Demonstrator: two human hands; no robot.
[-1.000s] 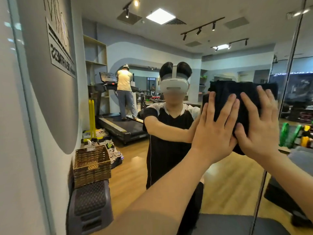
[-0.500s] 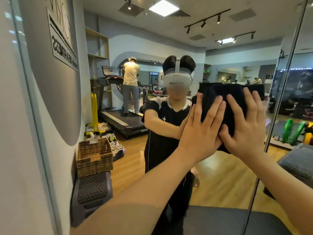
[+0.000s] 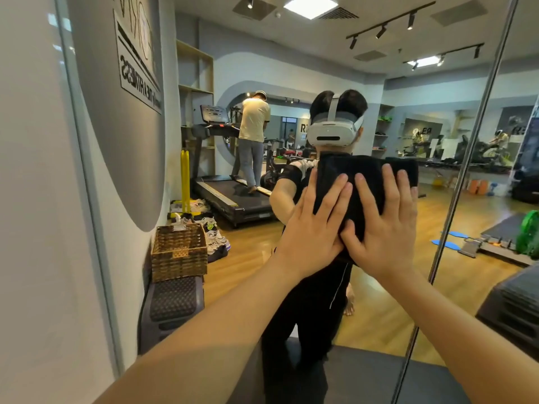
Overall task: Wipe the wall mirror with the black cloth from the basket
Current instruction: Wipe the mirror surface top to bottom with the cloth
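A folded black cloth (image 3: pixel 366 173) lies flat against the wall mirror (image 3: pixel 291 272) in front of me, at chest height of my reflection. My left hand (image 3: pixel 316 228) presses the cloth's left part with straight, spread fingers. My right hand (image 3: pixel 382 228) presses its right part the same way, thumb next to my left hand. Both forearms reach up from the bottom of the view. The woven basket (image 3: pixel 179 252) shows only as a reflection at the lower left, on a dark stand.
The mirror's left edge (image 3: pixel 84 170) meets a white wall. A vertical seam (image 3: pixel 455 199) splits the mirror panels at the right. Reflected are a treadmill (image 3: pixel 230 193) with a person on it, shoes on a wooden floor, and gym gear.
Both hands have slid the cloth leftward and downward across the mirror, from beside my reflection's head to in front of its neck and chest.
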